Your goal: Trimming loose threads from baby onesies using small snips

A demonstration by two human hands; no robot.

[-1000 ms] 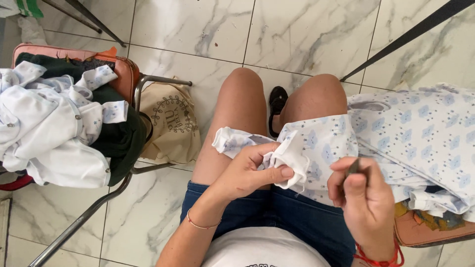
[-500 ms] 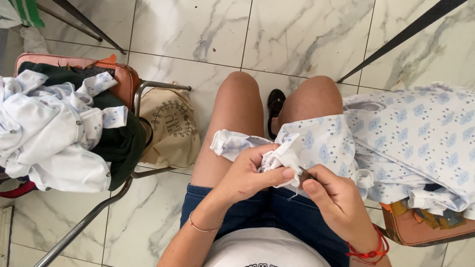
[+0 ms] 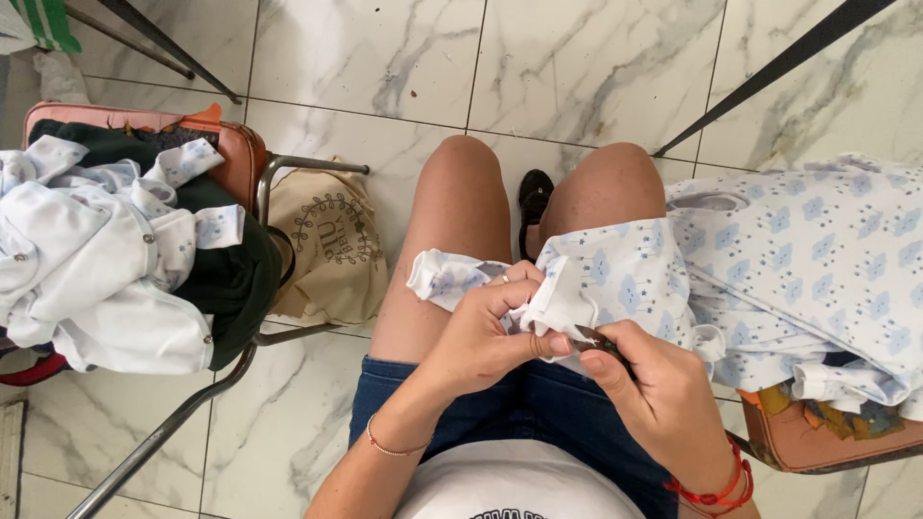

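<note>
The person wears dark blue denim shorts [image 3: 538,404] that end high on bare thighs, and a white top with a dark printed design [image 3: 519,490] at its lower edge. A thin gold-coloured bracelet [image 3: 389,448] circles the left wrist, and a ring [image 3: 504,279] sits on one finger of the left hand [image 3: 486,332]. Red cord bracelets [image 3: 716,488] wrap the wrist of the right hand [image 3: 663,394]. A black sandal [image 3: 534,197] covers one foot.

A beige printed tote bag [image 3: 327,252] sits beside the chair [image 3: 288,168].
</note>
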